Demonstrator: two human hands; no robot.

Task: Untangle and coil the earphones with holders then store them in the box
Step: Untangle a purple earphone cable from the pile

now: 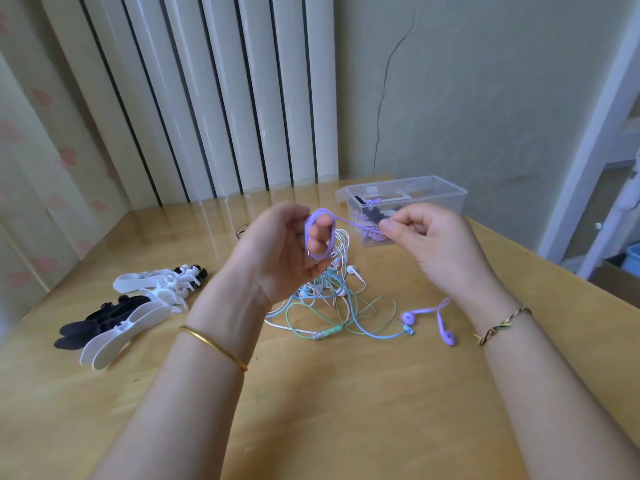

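left hand (277, 251) raised, palm toward the camera, purple earphone cord (320, 233) wound in a loop round two of its fingers. right hand (426, 240) at 3 o'clock of it, apart, thumb and forefinger pinching the free run of the same cord. that run looks taut between the hands. both forearms lifted off the surface (346, 393), wrists roughly level.

cord tail appears to drop behind the right wrist to the purple earbuds (429, 320), lying on the surface at 5 o'clock. judgement: this set is free of the pile, coil partly wound, no holder on it yet.

tangle (332, 292) of white, blue and green earphones sits below the hands at 6 o'clock, unsorted, several sets by the look. holders (138, 306), white and black, heaped at 8 o'clock toward the surface's left edge.

box (408, 202), clear, open top, at 1 o'clock behind the right hand. something purple and dark is already inside, likely stored sets. can't tell how many.

overall: early-to-mid. left to do: finish this coil, fit a holder, box it, then repeat for the tangle.
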